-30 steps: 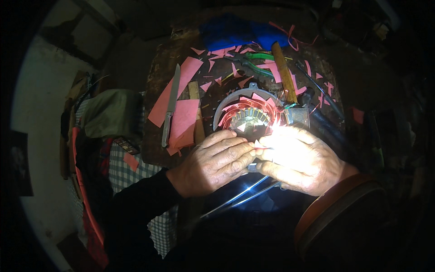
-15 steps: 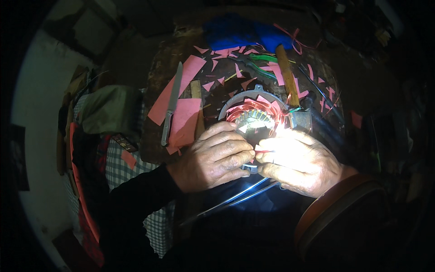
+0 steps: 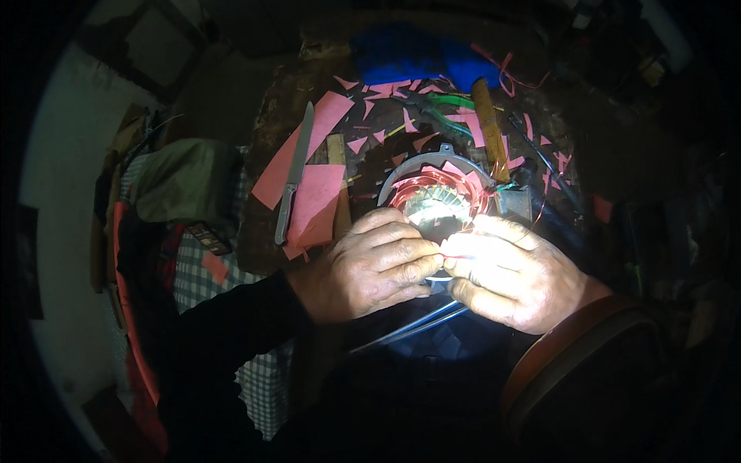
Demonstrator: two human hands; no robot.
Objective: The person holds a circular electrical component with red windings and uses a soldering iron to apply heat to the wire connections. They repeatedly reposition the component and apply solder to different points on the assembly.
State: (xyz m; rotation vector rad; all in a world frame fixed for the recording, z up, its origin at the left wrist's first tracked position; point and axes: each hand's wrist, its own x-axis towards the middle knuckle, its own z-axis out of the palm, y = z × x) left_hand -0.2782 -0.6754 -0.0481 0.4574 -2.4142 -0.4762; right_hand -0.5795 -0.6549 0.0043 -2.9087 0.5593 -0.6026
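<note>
A round grey metal motor housing (image 3: pixel 415 160) holds red-copper wire windings (image 3: pixel 426 179) with pink paper tucked among them. My left hand (image 3: pixel 383 266) curls over the near left side of the housing, its fingertips pinched at a thin red strip (image 3: pixel 455 255), perhaps wire or sleeving. My right hand (image 3: pixel 519 274), washed out by bright light, grips the same strip from the right, close against my left fingertips. Loose thin wires (image 3: pixel 536 222) trail at the right of the housing. What lies under my fingers is partly hidden.
On the dark wooden table lie a knife (image 3: pixel 295 177), pink paper sheets (image 3: pixel 316 208), many scraps, a wooden bar (image 3: pixel 487 117), green-handled pliers (image 3: pixel 450 123), a dark rod (image 3: pixel 551 160) and blue cloth (image 3: pixel 421 62). Two metal rods (image 3: pixel 409 326) cross below my hands. A checked cloth (image 3: pixel 197 278) hangs at left.
The housing appears slightly further right in the view. My left hand has shifted a little right and up, its fingertips still against my right hand's at the red strip.
</note>
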